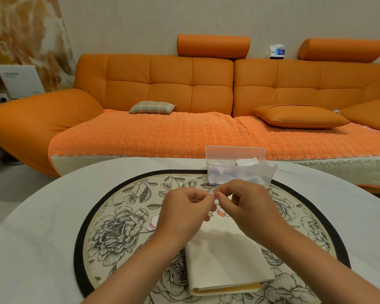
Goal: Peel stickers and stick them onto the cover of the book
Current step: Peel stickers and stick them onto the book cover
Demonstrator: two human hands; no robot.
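Sticker (213, 194): only a sliver of white shows, pinched between both grips in the air above the 12 o'clock end of the book (224, 260). Your left grip (182, 213) is curled, with thumb and forefinger nipping one edge. Your right grip (252, 207), at its 3 o'clock, nips the other edge, and the fingertips of the two almost touch. I cannot tell whether the backing has begun to part; it is too small.

Hold the backing firm with one grip and work a nail under the corner with the other. Peel slowly and low, and touch the glue side as little as you can.

The book lies closed, cream cover up, at 6 o'clock on the floral mat (110, 218). A red cartoon sticker (221, 213) seems to sit at the cover's 12 o'clock edge, so aim for the bare cover nearer you. Loose stickers (151, 223) lie on the mat at the book's 10 o'clock. The clear box (235, 150) stands at the mat's 12 o'clock on the bench (42, 216).
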